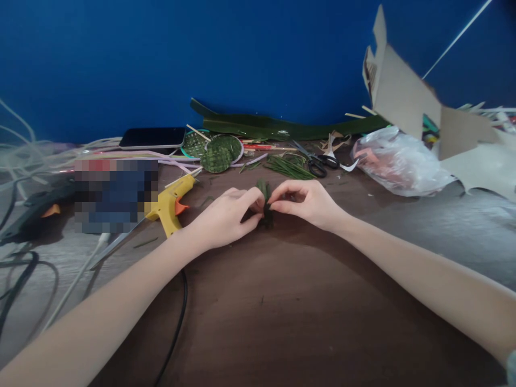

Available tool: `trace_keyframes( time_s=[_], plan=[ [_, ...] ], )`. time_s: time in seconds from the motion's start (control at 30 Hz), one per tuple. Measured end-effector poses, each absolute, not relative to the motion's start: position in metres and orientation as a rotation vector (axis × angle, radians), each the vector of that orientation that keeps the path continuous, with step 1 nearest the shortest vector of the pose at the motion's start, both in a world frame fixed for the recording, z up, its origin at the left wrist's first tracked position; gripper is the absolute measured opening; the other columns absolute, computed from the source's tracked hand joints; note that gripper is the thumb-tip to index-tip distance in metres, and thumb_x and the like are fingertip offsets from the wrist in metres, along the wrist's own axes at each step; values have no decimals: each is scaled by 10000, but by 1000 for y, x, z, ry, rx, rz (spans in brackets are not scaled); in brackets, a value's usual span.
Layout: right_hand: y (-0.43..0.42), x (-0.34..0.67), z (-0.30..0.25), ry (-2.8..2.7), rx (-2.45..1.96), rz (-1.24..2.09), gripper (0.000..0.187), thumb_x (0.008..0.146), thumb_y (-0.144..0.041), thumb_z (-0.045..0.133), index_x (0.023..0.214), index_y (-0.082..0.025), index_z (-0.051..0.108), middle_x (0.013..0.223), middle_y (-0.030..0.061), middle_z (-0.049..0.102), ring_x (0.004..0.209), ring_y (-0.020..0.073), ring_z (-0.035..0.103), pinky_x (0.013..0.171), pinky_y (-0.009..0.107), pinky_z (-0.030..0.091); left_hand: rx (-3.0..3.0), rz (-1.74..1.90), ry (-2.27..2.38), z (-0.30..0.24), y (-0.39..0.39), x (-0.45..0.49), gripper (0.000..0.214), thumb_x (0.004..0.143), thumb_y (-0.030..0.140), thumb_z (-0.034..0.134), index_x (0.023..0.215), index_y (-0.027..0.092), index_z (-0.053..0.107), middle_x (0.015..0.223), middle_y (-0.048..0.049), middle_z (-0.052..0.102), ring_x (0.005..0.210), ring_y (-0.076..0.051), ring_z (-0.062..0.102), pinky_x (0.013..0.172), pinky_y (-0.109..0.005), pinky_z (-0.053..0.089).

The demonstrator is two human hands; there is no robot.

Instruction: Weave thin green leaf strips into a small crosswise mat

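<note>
Between my two hands, above the brown tabletop (258, 301), is a small bundle of green leaf strips (264, 188). My left hand (237, 215) pinches it from the left, thumb and forefinger closed. From the other side my right hand (302, 201) pinches at the same leaf strips with its fingertips; the exact grip is partly hidden. Just behind the hands lie a pile of thin green leaf strips (290, 166) and black-handled scissors (318, 164). Round woven green leaf discs (217, 153) rest further back. A yellow glue gun (171, 204) with an orange trigger lies beside my left forearm.
Long green leaves (282, 126) lie along the blue wall. On the right are a clear plastic bag (399, 164) and an upright cardboard box (407, 80). A phone (153, 137), a dark glue gun (40, 207) and several cables occupy the left. A black cord (181, 317) runs under my left forearm.
</note>
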State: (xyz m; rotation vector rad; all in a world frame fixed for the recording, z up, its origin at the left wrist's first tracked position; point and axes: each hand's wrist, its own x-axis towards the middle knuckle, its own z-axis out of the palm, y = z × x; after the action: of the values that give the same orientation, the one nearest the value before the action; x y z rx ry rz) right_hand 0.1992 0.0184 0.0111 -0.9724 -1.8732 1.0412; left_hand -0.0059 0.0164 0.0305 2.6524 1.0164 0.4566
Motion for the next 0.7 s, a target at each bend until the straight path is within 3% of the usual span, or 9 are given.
trace_keyframes(
  time_s=[0.07, 0.2, 0.37, 0.53, 0.7],
  plan=[
    [18, 197, 11, -1869, -951, 1048, 190, 744, -349, 680, 754, -159, 662, 735, 7, 640, 640, 101, 514, 599, 261, 382, 2631, 445, 1054, 30, 17, -4, 22, 820, 203, 523, 834, 190, 511, 801, 0, 626, 790, -163, 578, 769, -291, 430],
    [15, 192, 13, -1897, -930, 1005, 164, 746, -325, 679, 738, -161, 676, 721, 9, 643, 659, 112, 528, 630, 276, 384, 2665, 422, 1056, 28, 18, -2, 141, 838, 278, 542, 742, 174, 544, 701, -4, 589, 718, -161, 567, 716, -282, 422],
    [14, 193, 15, -1964, -913, 962, 126, 774, -288, 650, 810, -167, 658, 784, 19, 662, 713, 126, 560, 663, 277, 406, 2693, 448, 1043, 25, 19, -2, 151, 848, 240, 513, 743, 161, 588, 683, -14, 596, 688, -155, 561, 715, -285, 419],
    [18, 200, 13, -2241, -806, 643, 21, 777, -159, 592, 781, -179, 586, 802, 32, 633, 773, 148, 547, 742, 312, 424, 2639, 461, 1055, 27, 18, -4, 123, 820, 227, 515, 771, 171, 613, 720, -13, 619, 734, -159, 571, 752, -287, 431],
    [20, 201, 9, -2487, -675, 414, 37, 800, -189, 584, 769, -176, 598, 817, 57, 636, 818, 180, 543, 756, 340, 399, 2627, 448, 1047, 28, 19, -4, 116, 804, 208, 517, 739, 175, 607, 682, 1, 594, 701, -147, 556, 748, -276, 429]
  ],
)
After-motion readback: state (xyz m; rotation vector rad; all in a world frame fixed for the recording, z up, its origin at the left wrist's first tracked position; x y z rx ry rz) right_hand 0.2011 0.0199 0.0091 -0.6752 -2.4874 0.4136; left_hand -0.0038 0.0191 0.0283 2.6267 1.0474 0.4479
